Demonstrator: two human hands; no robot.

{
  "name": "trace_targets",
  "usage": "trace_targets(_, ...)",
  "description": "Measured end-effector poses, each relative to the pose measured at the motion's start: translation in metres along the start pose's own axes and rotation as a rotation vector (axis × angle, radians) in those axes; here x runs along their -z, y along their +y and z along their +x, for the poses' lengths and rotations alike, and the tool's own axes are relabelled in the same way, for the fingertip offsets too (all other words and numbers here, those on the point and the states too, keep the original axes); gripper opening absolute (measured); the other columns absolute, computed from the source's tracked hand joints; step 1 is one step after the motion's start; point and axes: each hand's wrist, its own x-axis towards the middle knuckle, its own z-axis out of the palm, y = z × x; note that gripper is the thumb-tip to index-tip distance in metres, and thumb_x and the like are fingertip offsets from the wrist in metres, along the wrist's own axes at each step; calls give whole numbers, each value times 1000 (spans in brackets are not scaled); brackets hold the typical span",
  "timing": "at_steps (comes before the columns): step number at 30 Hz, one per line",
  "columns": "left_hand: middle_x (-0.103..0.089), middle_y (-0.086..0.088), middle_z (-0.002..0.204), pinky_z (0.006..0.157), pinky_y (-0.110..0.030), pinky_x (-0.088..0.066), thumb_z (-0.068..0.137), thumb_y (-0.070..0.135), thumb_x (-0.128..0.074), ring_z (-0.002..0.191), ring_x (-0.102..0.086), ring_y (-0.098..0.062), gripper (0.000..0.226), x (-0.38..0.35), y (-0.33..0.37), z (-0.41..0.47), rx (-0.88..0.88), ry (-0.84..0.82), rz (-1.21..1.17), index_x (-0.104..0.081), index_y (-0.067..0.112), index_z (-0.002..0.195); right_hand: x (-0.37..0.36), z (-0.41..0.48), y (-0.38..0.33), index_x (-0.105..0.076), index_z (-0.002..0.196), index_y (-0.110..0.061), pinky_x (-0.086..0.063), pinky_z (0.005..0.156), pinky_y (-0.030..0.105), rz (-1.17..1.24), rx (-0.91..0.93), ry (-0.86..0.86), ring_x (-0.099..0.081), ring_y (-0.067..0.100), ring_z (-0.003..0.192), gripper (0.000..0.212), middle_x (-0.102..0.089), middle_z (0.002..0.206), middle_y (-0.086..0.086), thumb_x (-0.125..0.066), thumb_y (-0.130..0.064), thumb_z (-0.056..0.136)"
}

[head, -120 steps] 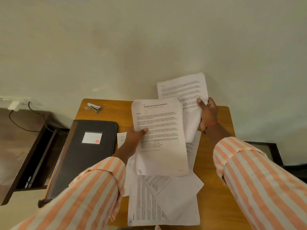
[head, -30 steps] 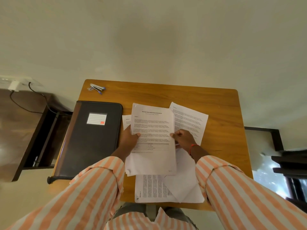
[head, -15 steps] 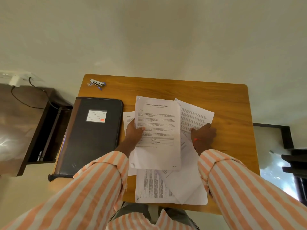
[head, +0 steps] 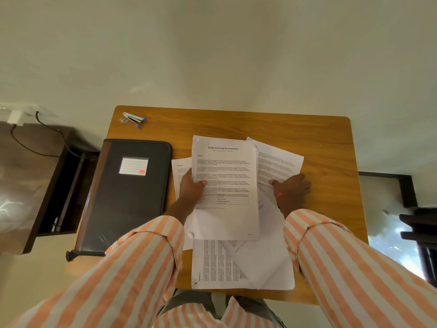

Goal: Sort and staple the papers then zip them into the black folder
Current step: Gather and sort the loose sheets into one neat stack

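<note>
Wooden desk (head: 236,124), left grip (head: 190,189) pinching title sheet (head: 227,166); right grip (head: 292,191) flat, spread on angled page (head: 279,162)

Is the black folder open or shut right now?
Shut. The folder lies flat with its cover down and the label facing up; nothing of its inside shows.

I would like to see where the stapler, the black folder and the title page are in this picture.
stapler (head: 133,119): head view, on its metal body.
black folder (head: 128,209): head view, on the bare cover below the label.
title page (head: 227,171): head view, on the printed paragraphs in its upper half.
</note>
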Motion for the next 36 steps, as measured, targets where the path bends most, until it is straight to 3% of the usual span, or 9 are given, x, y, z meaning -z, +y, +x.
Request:
trace_targets(4,-67,3,122,69,-27,-51,99,10,-59,106,-64,-23,35,-1,0,0,-1,-9,-10,-56,22,132,-2,2,-1,-40,130,-4,-52,94,50,109,4,-20,-56,40,118,80,-55,128,20,-86,-38,74)
trace_targets(7,-66,4,122,73,-30,-52,100,12,-59,105,-64,-22,34,-1,3,1,12,-3,-5,-56,23,132,-3,3,-3,-41,130,-2,-54,90,48,205,-8,-57,-60,41,114,72,-60,125,19,-84,-27,78)
trace_targets(12,-67,3,121,67,-26,-52,100,13,-59,104,-66,-23,33,0,8,2,-11,-15,-11,-56,24,131,8,10,-11,-65,106,-8,-51,74,34,459,125,-22,-65,31,97,20,-69,108,12,-62,-7,87)
trace_targets(16,-68,2,122,74,-31,-54,99,13,-60,105,-66,-23,34,3,15,1,-48,-29,-42,-58,23,131,36,19,-39,-61,114,-6,-54,87,41,619,223,142,-62,30,106,31,-65,114,12,-67,-23,89)
trace_targets(22,-71,4,120,75,-33,-57,98,13,-63,106,-69,-23,29,7,37,-1,-72,-62,-128,-60,22,126,95,13,-94,-60,123,-15,-48,78,14,958,393,84,-61,12,105,35,-65,119,-2,-69,-18,90)
trace_targets(26,-71,0,120,74,-32,-58,97,10,-65,105,-69,-21,35,18,64,-3,-109,-97,-205,-57,17,130,111,5,-109,-61,114,-20,-54,85,28,943,506,-13,-65,13,102,28,-68,113,-4,-70,-15,87)
trace_targets(29,-74,-2,117,71,-32,-60,94,6,-66,102,-72,-23,36,30,86,-3,-139,-116,-254,-60,14,129,114,-1,-105,-62,111,-24,-55,84,32,897,509,-211,-66,14,98,29,-69,108,-5,-74,-15,85)
trace_targets(34,-75,-3,114,72,-37,-60,94,5,-65,100,-74,-26,34,35,104,-6,-154,-96,-269,-62,14,127,95,-18,-91,-65,109,-2,-56,86,60,829,410,-557,-70,39,99,44,-73,105,17,-83,-21,73)
trace_targets(36,-74,-3,115,74,-38,-60,96,6,-61,101,-73,-27,33,34,104,-8,-161,-81,-265,-62,15,128,92,-32,-87,-66,113,-1,-56,88,59,870,393,-645,-69,41,103,34,-73,107,19,-77,-11,82)
